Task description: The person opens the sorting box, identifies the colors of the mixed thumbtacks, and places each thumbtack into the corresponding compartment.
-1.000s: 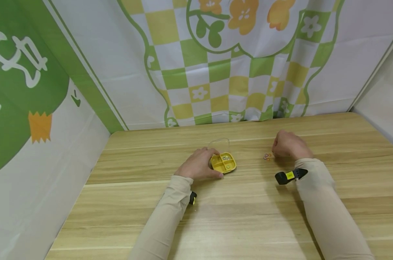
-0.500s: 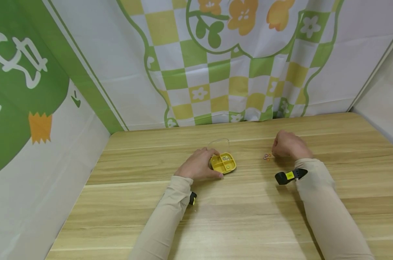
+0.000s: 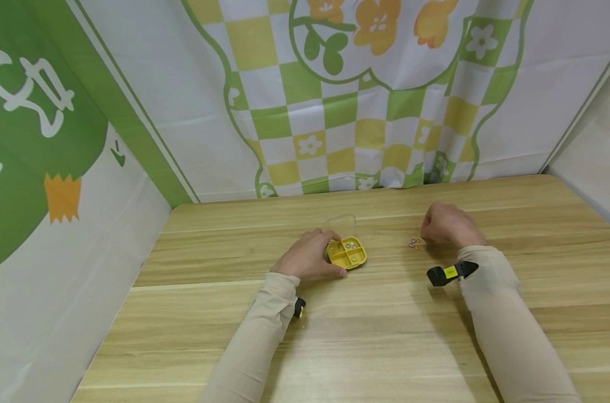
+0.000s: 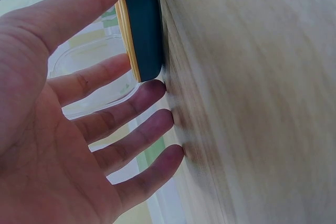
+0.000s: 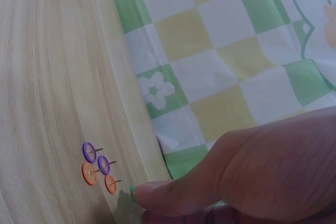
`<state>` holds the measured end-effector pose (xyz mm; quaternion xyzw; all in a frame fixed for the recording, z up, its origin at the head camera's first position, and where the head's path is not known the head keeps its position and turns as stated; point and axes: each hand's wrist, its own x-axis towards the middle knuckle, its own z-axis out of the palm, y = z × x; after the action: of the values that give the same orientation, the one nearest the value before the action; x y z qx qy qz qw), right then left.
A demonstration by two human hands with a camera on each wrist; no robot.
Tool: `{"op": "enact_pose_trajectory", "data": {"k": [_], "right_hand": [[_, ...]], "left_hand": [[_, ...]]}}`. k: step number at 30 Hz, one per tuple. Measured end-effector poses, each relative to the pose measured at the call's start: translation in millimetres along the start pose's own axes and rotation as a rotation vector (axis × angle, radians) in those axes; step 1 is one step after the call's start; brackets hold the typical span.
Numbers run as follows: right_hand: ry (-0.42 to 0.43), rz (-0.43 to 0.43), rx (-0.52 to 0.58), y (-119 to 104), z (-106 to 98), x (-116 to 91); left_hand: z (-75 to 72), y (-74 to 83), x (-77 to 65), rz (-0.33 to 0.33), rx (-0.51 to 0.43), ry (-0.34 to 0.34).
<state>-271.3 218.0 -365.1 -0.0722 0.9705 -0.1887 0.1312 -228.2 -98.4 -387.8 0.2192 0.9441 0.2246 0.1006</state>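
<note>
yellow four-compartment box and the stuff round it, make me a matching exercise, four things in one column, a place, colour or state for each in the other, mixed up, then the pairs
Things
1. Left hand
2. Right hand
3. Four-compartment box
4. Purple thumbtacks

Places, colours, states
A. On the table, beside orange thumbtacks
B. Yellow inside, dark teal outside
C. Gripping the box with thumb and index finger
D. Holding a small green thing, mostly hidden by the thumb

Right pairs
1-C, 2-D, 3-B, 4-A
</note>
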Motion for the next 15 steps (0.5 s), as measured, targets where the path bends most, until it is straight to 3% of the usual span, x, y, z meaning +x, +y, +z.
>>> {"op": "enact_pose_trajectory", "data": {"k": [15], "right_hand": [[0.032, -0.034, 0.013, -3.5, -1.2, 1.8]], "left_hand": [[-0.2, -0.1, -0.3, 0.003, 0.003, 0.005]]}}
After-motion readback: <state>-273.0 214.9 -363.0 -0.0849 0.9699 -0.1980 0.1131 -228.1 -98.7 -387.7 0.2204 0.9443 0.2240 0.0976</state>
